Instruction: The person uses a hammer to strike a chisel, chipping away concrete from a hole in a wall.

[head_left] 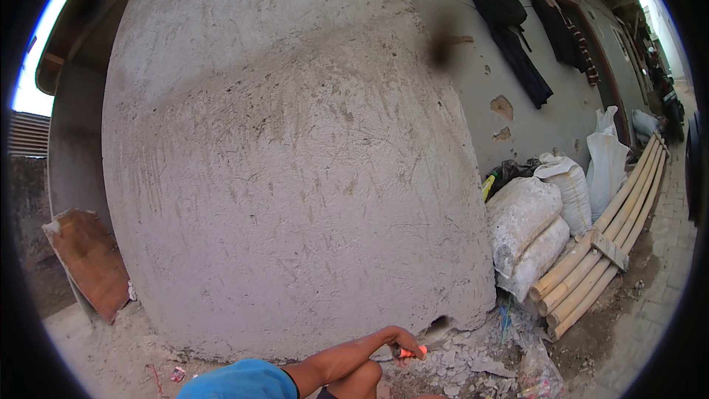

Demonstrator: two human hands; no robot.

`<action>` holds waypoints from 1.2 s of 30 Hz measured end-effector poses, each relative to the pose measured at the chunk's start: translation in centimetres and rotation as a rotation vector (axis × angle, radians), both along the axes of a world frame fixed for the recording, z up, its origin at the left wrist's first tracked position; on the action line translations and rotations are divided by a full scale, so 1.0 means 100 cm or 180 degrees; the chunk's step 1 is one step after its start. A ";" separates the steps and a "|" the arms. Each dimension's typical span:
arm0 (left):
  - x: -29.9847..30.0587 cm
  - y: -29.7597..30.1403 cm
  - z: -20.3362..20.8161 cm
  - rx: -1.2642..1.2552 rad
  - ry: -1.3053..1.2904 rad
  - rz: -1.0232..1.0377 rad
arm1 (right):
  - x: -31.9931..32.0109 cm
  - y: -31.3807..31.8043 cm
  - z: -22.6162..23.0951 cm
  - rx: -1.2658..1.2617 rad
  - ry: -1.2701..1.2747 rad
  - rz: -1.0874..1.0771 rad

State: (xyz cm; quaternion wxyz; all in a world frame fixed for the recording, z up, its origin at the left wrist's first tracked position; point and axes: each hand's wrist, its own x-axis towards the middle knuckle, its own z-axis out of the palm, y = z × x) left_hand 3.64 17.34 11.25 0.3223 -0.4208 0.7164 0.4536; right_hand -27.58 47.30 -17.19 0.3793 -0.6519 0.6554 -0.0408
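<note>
My left arm, in a blue short sleeve point(240, 380), reaches right across the lower edge, above a bent bare knee point(362, 383). My left hand point(399, 340) is closed around a small bright orange object point(415, 352); only part of it shows, so I cannot tell its kind. The hand is low in front of the base of a rough grey plastered wall point(295, 177), near a dark hole point(441, 323) at its foot. Broken mortar rubble point(473, 366) lies just right of the hand. My right hand is not in view.
Stacked white sacks point(526, 214) lean by the wall's right corner. A bundle of bamboo poles point(591, 273) runs along the paved path point(650, 318). Dark clothes point(509, 37) hang on a line. A brown board point(88, 262) leans at the left.
</note>
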 end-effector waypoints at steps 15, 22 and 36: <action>0.003 -0.017 -0.013 -0.0050 -0.0030 -0.0217 | 0.004 0.005 -0.010 -0.0104 -0.0055 0.0059; 0.004 -0.009 -0.010 -0.0169 0.0019 -0.0278 | 0.005 0.007 -0.013 -0.0031 -0.0058 0.0004; -0.003 -0.014 -0.011 -0.0170 -0.0082 -0.0326 | -0.002 -0.002 -0.010 0.0099 -0.0012 -0.0094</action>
